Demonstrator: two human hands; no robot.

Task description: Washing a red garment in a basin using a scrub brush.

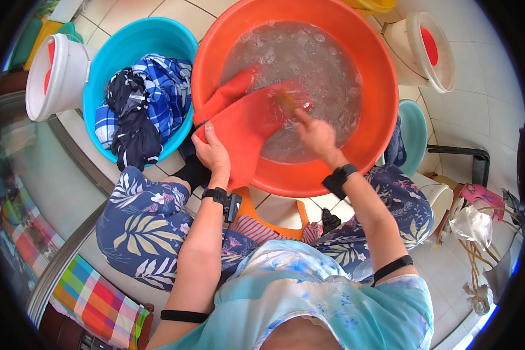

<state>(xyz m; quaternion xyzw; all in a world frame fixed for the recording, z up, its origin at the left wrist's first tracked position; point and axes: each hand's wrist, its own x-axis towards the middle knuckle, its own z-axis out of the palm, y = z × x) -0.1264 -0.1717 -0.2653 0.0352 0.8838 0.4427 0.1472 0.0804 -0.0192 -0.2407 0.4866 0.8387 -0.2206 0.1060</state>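
Observation:
A wide orange-red basin (379, 87) of cloudy, sudsy water (309, 58) stands in front of me. A wet red garment (245, 128) drapes over its near-left rim, with part of it dipping into the water. At that rim my left hand (212, 150) is closed on the garment's edge, thumb on top. My right hand (318, 139) reaches over the basin, its fingers closed round the handle of a yellowish-brown brush (286, 102). The brush rests against the wet cloth at the waterline. Motion blurs its head, and the bristles cannot be made out.
Left of the basin, a blue tub (169, 32) holds blue checked and black clothes (137, 111). White buckets (70, 76) stand beyond it and at the far right. A teal basin (415, 131) is at right. An orange stool (300, 216) sits between my legs.

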